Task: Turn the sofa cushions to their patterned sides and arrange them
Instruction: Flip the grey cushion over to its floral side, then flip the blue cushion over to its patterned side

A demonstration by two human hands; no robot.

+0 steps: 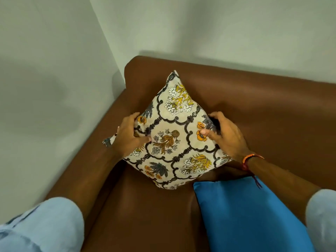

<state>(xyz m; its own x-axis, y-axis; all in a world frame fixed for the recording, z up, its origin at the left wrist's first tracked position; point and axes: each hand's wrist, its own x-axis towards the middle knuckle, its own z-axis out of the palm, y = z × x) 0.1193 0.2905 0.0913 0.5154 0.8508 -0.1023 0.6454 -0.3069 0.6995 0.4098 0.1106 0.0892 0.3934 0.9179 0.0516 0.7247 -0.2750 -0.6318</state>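
patterned cushion [172, 135]: matt printed cloth
blue cushion [251, 213]: smooth cloth (slight sheen)
sofa [263, 110]: glossy brown leather-like surface

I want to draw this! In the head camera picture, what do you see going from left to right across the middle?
Wall → left hand → patterned cushion → right hand → brown sofa back.

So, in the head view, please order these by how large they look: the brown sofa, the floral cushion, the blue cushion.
1. Brown sofa, clearly largest.
2 and 3. Floral cushion and blue cushion look alike in area; the blue one is nearer the camera and cut by the frame edge, so I leave them unranked.
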